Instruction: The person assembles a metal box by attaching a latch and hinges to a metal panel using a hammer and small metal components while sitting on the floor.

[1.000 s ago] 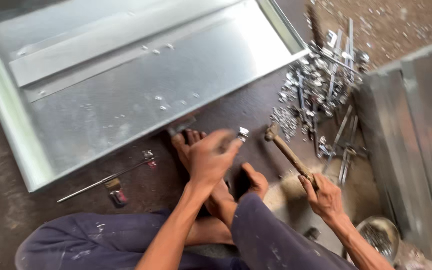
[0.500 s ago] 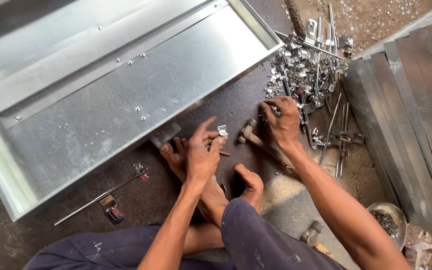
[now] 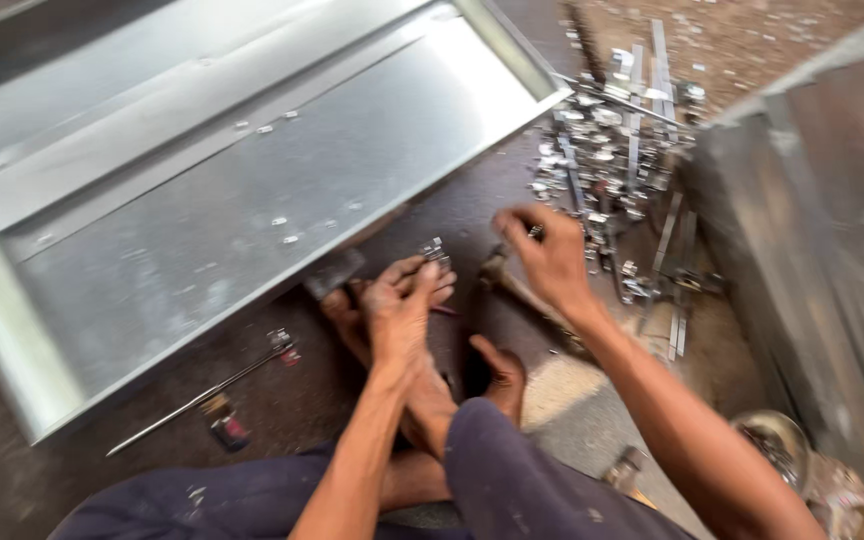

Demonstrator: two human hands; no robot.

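Observation:
My left hand (image 3: 400, 305) pinches a small shiny metal bracket (image 3: 436, 250) at its fingertips, just above my bare feet (image 3: 422, 370) on the floor. My right hand (image 3: 544, 255) hovers to the right, fingers curled around a tiny metal piece (image 3: 535, 232) near the pile of metal parts (image 3: 612, 160). A wooden-handled hammer (image 3: 517, 285) lies on the ground under my right hand. A large galvanised sheet-metal tray (image 3: 202, 220) lies in front of me, its near edge close to my left hand.
Folded sheet-metal panels (image 3: 822, 230) stand on the right. A thin rod (image 3: 197, 395) and a small dark tool (image 3: 227, 430) lie at the left. A round metal bowl (image 3: 777, 445) sits at lower right. The floor is dark and dusty.
My right hand let go of the hammer, reached into the parts pile, and has drawn back toward me with a small piece. My left hand kept holding its bracket near the tray edge.

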